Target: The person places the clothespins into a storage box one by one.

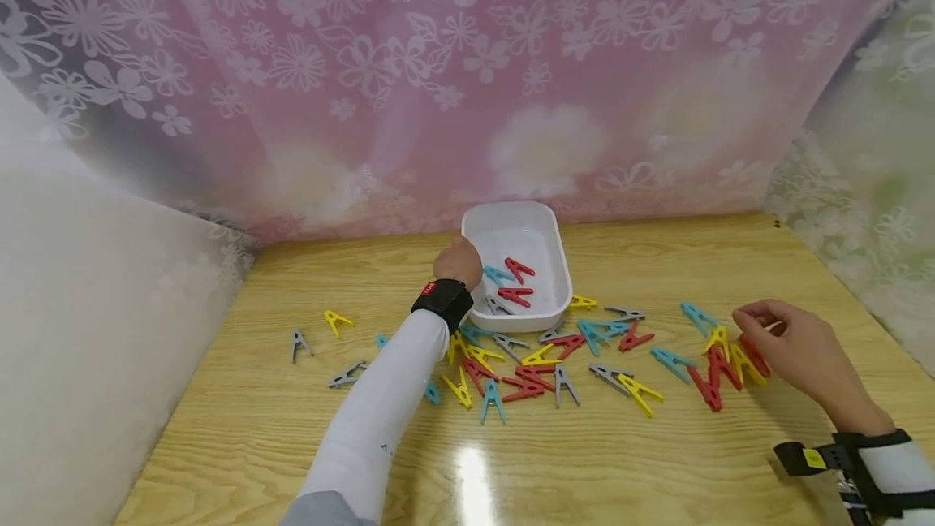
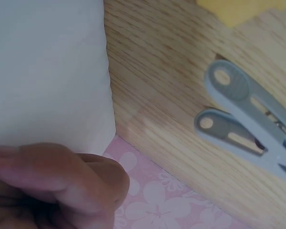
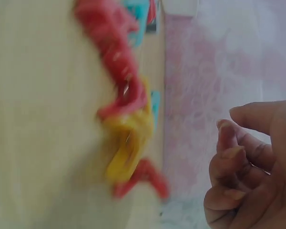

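Observation:
A white plastic tub (image 1: 563, 282) stands at the back of the table, with several red, blue and grey clothespins lying in it. My left hand (image 1: 458, 261) grips the tub's left rim with curled fingers; in the left wrist view its thumb (image 2: 43, 167) lies against the white wall. Over on the right, my right hand (image 1: 811, 351) hovers beside a cluster of red clothespins (image 1: 712, 380) and yellow clothespins (image 1: 743, 364). In the right wrist view this hand (image 3: 252, 167) holds nothing, its fingers loosely bent and the thumb tip near the index finger.
Many clothespins in red, yellow, blue and grey lie scattered in front of the tub, among them a blue clothespin (image 1: 493, 401). A grey clothespin (image 1: 299, 345) and a yellow clothespin (image 1: 337, 321) lie farther left. A pink flowered curtain (image 1: 409, 104) hangs behind the wooden table (image 1: 584, 461).

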{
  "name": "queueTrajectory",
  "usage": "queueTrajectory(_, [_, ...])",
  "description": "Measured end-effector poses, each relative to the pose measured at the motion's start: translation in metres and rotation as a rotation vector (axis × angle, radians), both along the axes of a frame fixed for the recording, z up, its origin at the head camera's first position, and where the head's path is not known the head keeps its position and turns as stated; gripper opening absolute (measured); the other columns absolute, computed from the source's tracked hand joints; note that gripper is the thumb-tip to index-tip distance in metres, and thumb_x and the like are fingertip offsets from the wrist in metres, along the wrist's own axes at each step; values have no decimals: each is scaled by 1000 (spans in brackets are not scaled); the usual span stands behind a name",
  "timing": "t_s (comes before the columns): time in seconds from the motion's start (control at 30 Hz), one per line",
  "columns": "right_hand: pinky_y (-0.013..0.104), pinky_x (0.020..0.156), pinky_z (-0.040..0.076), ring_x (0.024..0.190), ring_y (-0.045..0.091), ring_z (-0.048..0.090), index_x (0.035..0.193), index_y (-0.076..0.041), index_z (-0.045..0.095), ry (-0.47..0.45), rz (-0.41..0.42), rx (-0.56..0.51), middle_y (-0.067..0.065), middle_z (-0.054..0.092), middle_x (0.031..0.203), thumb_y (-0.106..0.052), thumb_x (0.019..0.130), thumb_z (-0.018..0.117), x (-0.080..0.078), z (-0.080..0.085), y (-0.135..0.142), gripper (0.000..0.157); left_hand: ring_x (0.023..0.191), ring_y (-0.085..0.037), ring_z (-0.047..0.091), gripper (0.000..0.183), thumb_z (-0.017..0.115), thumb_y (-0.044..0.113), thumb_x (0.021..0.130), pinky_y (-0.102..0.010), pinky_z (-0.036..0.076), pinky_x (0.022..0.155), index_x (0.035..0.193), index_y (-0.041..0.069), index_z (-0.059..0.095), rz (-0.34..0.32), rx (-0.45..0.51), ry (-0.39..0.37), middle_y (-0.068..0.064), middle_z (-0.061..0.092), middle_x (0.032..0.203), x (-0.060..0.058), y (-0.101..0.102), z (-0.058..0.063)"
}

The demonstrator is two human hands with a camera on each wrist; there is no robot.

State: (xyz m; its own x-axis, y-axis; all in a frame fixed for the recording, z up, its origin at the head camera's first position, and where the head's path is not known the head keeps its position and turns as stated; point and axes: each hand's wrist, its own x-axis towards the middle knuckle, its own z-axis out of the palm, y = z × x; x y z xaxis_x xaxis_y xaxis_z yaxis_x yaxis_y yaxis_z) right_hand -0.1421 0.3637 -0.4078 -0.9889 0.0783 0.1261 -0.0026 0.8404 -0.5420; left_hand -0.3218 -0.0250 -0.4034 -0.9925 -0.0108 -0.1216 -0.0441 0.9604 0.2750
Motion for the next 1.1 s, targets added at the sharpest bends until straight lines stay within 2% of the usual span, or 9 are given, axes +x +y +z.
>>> queueTrajectory(0.1, [31, 48, 42, 67, 14, 55, 113, 3, 61, -56, -7, 5, 11, 65, 86, -37, 100, 49, 7, -5, 12, 44, 67, -24, 64, 32, 46, 19, 101, -32, 51, 58, 120, -6, 48, -7, -8, 0, -15, 64, 81, 2, 1, 1])
queueTrajectory(0.27, [33, 51, 44, 70, 20, 57, 114, 7, 59, -101, -36, 15, 16, 65, 90, -38, 100, 47, 13, -16, 23, 49, 67, -24, 64, 33, 46, 19, 101, -32, 51, 58, 121, -7, 47, -11, -21, 6, -15, 63, 79, 4, 1, 3])
queueTrajectory(0.43, [35, 50, 45, 65, 20, 57, 113, 11, 56, -105, -96, 22, 18, 64, 87, -35, 101, 46, 17, -24, 29, 49, 65, -23, 63, 34, 45, 19, 101, -32, 51, 57, 122, -7, 46, -13, -29, -8, -14, 62, 77, 3, 1, 1])
queueTrajectory(0.6, [34, 48, 44, 65, 22, 56, 111, 11, 56, -82, -165, 34, 20, 62, 88, -35, 101, 46, 20, -26, 32, 48, 60, -22, 60, 35, 45, 20, 101, -30, 46, 52, 123, -7, 45, -22, -34, -18, -12, 59, 71, 0, 0, 0])
queueTrajectory(0.73, [34, 49, 43, 71, 29, 56, 111, 9, 56, -84, -170, 36, 22, 59, 92, -39, 99, 49, 21, -27, 33, 50, 58, -21, 59, 36, 45, 20, 101, -29, 42, 49, 125, -8, 45, -26, -35, -19, -12, 58, 69, 0, 0, 0])
queueTrajectory(0.87, [33, 50, 44, 76, 35, 56, 109, 10, 56, -153, -166, 48, 23, 58, 92, -46, 97, 51, 20, -27, 35, 58, 59, -22, 60, 35, 46, 20, 101, -30, 43, 50, 123, -7, 46, -16, -24, -4, -13, 59, 72, 1, -1, 0])
queueTrajectory(1.1, [39, 56, 45, 80, 42, 55, 110, 18, 52, -287, -241, 78, 33, 56, 95, -54, 96, 46, 22, -28, 40, 73, 60, -23, 61, 33, 47, 19, 100, -31, 48, 52, 122, -6, 47, -9, -17, 8, -13, 61, 73, 2, 0, 0])
